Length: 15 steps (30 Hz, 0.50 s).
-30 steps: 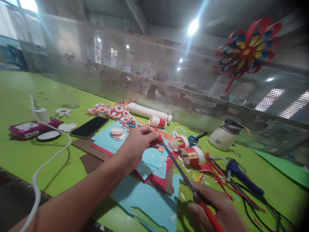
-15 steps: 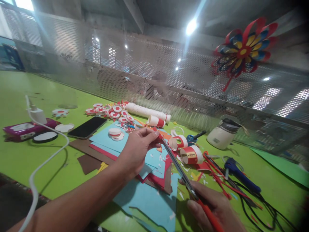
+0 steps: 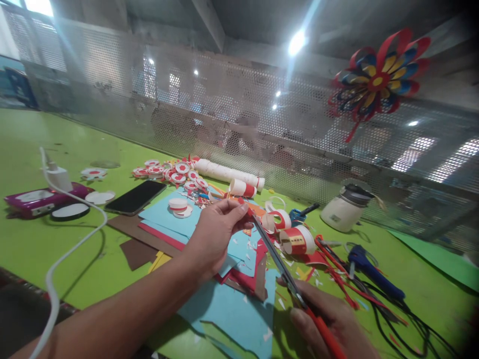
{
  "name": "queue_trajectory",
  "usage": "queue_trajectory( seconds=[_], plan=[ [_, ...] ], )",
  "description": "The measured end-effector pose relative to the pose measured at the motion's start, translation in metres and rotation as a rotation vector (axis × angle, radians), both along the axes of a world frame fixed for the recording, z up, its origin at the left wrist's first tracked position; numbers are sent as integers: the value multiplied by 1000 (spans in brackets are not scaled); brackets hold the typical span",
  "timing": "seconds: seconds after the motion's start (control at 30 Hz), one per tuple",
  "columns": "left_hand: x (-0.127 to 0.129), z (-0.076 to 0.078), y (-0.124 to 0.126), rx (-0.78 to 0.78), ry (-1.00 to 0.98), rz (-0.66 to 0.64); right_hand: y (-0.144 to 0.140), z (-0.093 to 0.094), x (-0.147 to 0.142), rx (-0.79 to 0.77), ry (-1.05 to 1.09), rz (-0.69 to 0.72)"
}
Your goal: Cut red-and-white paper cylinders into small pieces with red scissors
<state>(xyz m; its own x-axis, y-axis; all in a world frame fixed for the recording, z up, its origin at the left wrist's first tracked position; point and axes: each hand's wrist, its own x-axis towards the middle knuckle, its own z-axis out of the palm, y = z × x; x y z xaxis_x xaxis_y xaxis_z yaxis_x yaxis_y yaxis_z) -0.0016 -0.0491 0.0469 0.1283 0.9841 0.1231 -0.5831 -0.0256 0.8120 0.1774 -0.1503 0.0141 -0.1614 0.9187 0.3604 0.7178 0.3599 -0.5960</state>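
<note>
Cups (image 3: 299,240) and glue gun (image 3: 374,271) lie near the scissors (image 3: 276,259), phone (image 3: 136,198) well apart.

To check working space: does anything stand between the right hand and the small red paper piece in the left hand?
Only the red-handled metal scissors, held by the right hand, reach toward the small red paper piece; nothing else visible stands between.

The bare left forearm (image 3: 127,301) reaches in from the near left, slanting up to a slightly bent wrist (image 3: 194,259). The left hand (image 3: 215,227) points far and right, its grip a closed pinch of thumb and forefinger, the other fingers curled beneath. The right hand (image 3: 339,311) enters from the near right, grip closed, thumb on its left side, its wrist mostly out of view.
</note>
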Motion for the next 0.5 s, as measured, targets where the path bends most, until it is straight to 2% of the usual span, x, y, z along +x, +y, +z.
queue_trajectory(
  seconds=[0.5],
  plan=[
    [5, -3, -1, -3, -45, 23, 2, -6, 0, 74, -57, -48]
  ],
)
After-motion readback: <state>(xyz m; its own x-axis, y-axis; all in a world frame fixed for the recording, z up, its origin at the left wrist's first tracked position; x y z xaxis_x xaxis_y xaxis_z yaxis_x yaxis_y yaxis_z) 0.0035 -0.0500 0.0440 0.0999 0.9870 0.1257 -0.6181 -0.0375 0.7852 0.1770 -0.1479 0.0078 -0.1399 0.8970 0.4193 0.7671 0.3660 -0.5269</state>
